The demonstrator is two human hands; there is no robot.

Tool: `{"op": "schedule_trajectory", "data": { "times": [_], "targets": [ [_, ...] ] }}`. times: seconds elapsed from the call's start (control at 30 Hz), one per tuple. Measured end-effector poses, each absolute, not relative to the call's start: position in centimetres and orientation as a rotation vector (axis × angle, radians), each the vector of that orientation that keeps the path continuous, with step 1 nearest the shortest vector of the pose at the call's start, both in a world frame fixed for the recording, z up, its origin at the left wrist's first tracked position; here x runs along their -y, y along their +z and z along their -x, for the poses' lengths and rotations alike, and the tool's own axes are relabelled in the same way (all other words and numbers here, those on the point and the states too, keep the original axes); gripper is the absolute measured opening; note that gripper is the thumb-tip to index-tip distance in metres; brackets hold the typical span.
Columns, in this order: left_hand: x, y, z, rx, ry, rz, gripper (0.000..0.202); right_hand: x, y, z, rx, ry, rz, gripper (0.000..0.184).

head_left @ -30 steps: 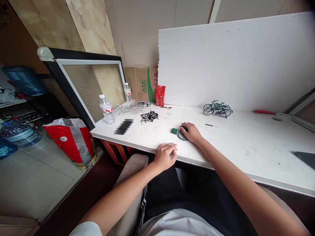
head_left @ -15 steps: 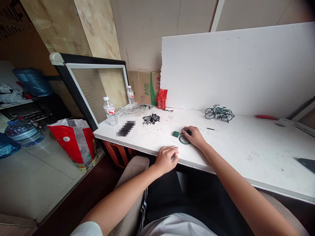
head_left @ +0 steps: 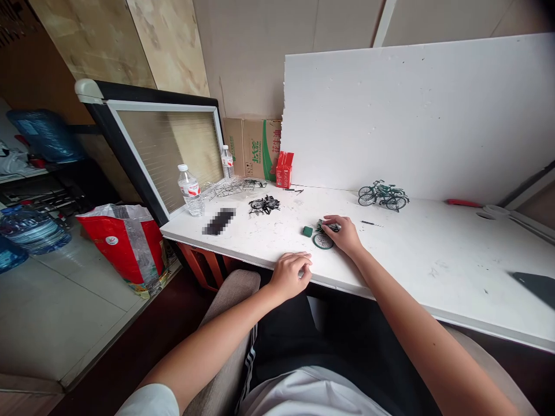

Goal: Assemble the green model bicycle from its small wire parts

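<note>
My right hand [head_left: 342, 233] rests on the white table [head_left: 433, 260], its fingers closed on a partly built green model bicycle [head_left: 323, 237] whose wheel shows by my thumb. A small green block [head_left: 307, 231] lies just left of it. At the table's front edge my left hand [head_left: 292, 274] sits with fingers curled; what they pinch, if anything, is hidden. A finished green model bicycle [head_left: 384, 195] stands farther back to the right. Black parts [head_left: 263, 204] lie in a heap at the back left.
Two water bottles [head_left: 189, 190] stand at the table's left end beside a leaning framed panel [head_left: 160, 150]. A red carton [head_left: 284, 169] and a cardboard box [head_left: 254, 147] sit at the back. A white foam board [head_left: 411, 115] leans on the wall. A red bag [head_left: 125, 245] stands on the floor.
My right hand's fingers have shifted on the small model bicycle and tilted it up a little. My left hand has stayed at the table edge. The camera has moved slightly.
</note>
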State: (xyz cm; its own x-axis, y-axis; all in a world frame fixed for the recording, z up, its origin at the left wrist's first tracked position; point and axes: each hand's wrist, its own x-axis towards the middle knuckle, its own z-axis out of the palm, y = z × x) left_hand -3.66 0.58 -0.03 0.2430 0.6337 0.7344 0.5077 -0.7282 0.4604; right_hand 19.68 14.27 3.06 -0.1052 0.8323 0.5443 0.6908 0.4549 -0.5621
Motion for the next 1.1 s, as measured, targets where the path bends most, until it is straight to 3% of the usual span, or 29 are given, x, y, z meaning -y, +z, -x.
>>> {"op": "schedule_trajectory", "data": {
  "times": [0.6, 1.1],
  "targets": [
    [-0.8, -0.6, 3.6, -1.075, 1.532, -2.391, 0.020, -14.7, 3.1, -20.6, 1.277, 0.677, 1.054, 0.054],
    [-0.8, -0.6, 3.7, -1.081, 1.505, -2.394, 0.021, -14.5, 3.2, -20.7, 1.258, 0.769, 1.032, 0.064]
  ]
}}
